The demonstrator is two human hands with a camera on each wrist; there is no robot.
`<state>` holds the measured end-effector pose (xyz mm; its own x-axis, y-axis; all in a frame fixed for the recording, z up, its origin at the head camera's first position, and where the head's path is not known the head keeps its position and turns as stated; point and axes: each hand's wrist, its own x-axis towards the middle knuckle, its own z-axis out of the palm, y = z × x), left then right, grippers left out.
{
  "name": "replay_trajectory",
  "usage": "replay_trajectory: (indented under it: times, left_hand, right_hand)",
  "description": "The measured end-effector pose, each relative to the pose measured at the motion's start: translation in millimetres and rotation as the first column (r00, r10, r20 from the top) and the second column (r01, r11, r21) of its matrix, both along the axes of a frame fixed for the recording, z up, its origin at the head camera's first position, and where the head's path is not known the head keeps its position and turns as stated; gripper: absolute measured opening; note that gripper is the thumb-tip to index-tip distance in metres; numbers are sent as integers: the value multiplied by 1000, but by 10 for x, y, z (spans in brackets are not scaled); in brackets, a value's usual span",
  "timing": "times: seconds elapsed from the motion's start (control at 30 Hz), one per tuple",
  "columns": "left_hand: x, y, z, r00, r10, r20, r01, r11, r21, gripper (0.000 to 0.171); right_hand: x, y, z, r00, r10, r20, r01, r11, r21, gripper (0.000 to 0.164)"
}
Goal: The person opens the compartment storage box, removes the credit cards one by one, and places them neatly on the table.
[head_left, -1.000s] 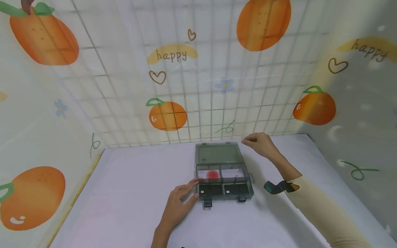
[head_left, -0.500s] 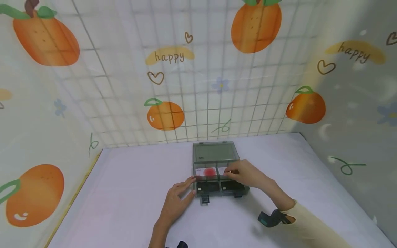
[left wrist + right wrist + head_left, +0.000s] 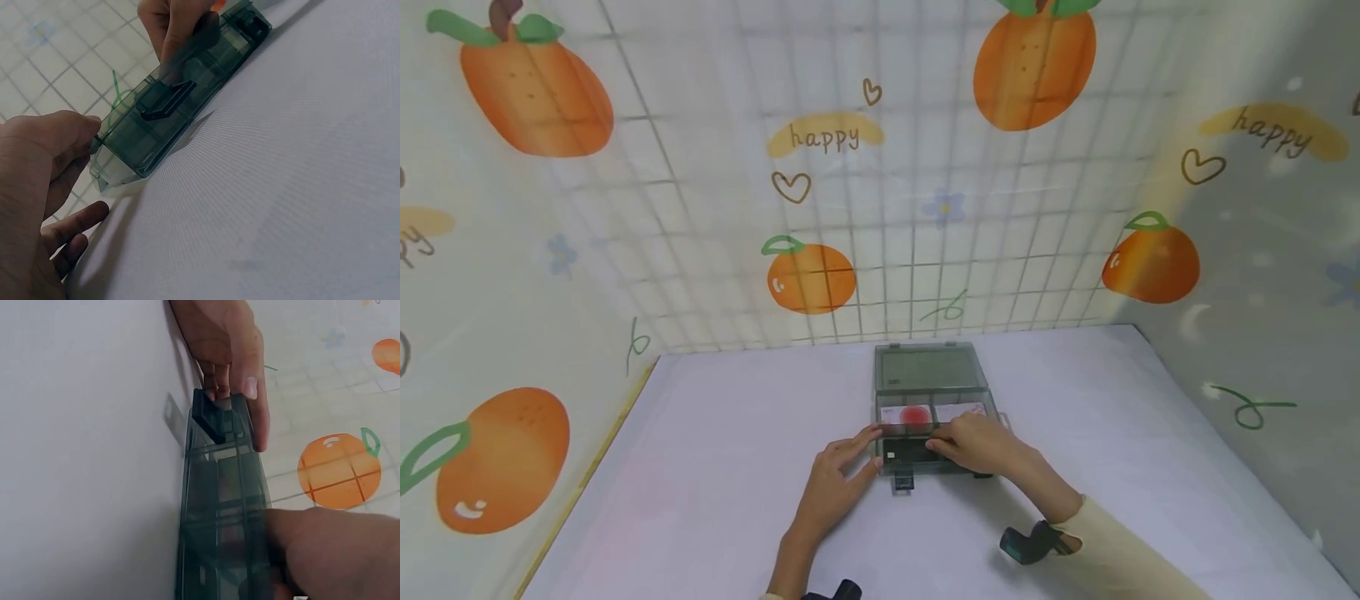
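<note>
A translucent grey-green compartment box [image 3: 992,400] lies on the white table with its lid [image 3: 932,369] folded back. My left hand [image 3: 835,486] rests against the box's left side, fingers extended and touching its edge; in the left wrist view its thumb meets the box corner. My right hand [image 3: 981,440] reaches into the front right compartment with fingers bent downward. Whether it pinches anything there is hidden by the hand and blurred in the right wrist view. A black flat piece with a small white mark [image 3: 908,451] lies in the front left compartment.
White cards stand in the back compartments, the left card [image 3: 895,414] bearing a red circle. A front latch [image 3: 903,482] hangs open toward me. A printed curtain [image 3: 880,217] with oranges closes off the back and sides of the table [image 3: 737,433].
My right hand has moved from beyond the box's back right, over the right-hand white card, and down into the front right compartment. My left hand stays at the box's left side.
</note>
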<state>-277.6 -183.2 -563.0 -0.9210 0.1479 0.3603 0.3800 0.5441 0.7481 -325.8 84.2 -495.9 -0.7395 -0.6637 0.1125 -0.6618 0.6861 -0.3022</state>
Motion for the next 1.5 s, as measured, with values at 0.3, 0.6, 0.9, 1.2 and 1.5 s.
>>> replay_trajectory:
  times: [0.3,0.6,0.9,1.2,1.5]
  left_hand:
    - [-16,23,9,1000,-8,-12,8,1000,-15,44]
    - [-11,30,20,1000,10,-16,-11,1000,-29,41]
    - [32,35,65,1000,14,3,-14,1000,-26,43]
    - [50,47,41,999,29,31,-28,999,-23,44]
    - [36,40,44,1000,19,-3,-19,999,-28,45]
  right_hand:
    - [-28,-42,-21,999,-21,41,20,1000,8,27]
    - [51,-64,-17,992,-127,25,127,992,3,22]
    - [82,-107,-86,982,-168,82,173,983,-58,20]
    - [113,-89,-161,975,-160,157,187,966,-179,16]
    - [133,-125,-147,975,-170,142,195,962,-191,28]
